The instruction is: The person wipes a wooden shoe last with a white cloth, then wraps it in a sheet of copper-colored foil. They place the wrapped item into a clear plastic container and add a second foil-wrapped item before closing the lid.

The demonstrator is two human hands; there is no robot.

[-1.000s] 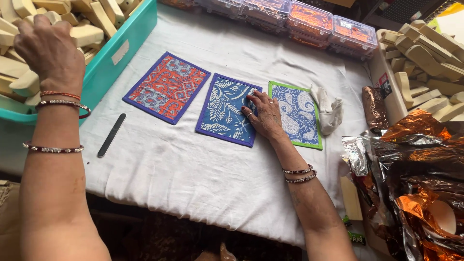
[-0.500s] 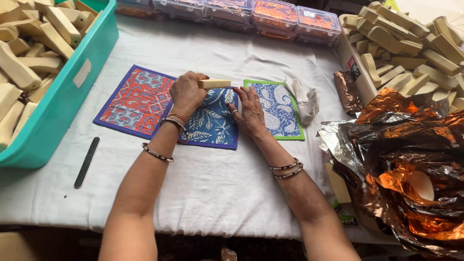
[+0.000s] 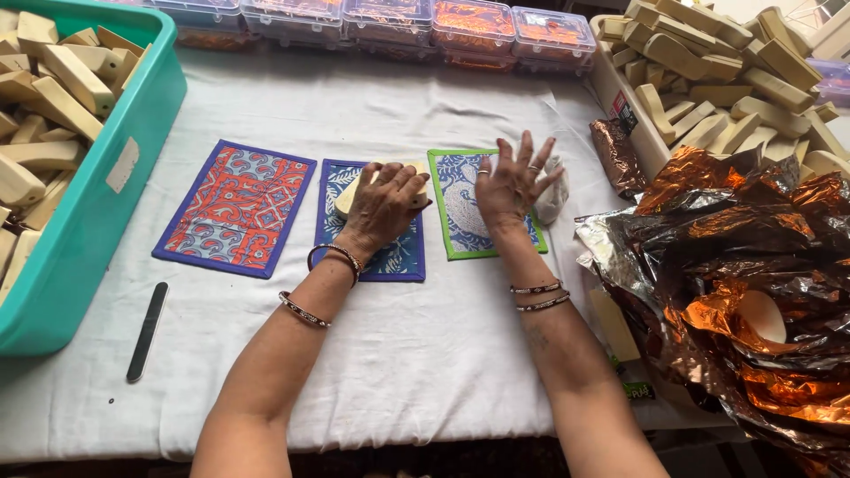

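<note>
Three patterned mats lie in a row on the white cloth: a red and blue mat (image 3: 237, 209) at the left, a dark blue mat (image 3: 400, 257) in the middle and a green-edged blue mat (image 3: 455, 202) at the right. My left hand (image 3: 382, 205) presses a pale wooden block (image 3: 347, 198) down onto the dark blue mat, fingers wrapped over it. My right hand (image 3: 512, 182) rests flat on the green-edged mat with its fingers spread, holding nothing. A crumpled white cloth (image 3: 554, 196) lies just right of that hand.
A teal bin (image 3: 106, 204) full of wooden blocks stands at the left, a tray (image 3: 620, 106) of more blocks at the back right. Clear lidded boxes (image 3: 469, 26) line the far edge. Crinkled copper foil (image 3: 753, 265) fills the right side. A black file (image 3: 147, 331) lies front left.
My left hand has brought a wooden block from the teal bin and set it down on the dark blue mat. My right hand slid from that mat to the green-edged one and spread its fingers.
</note>
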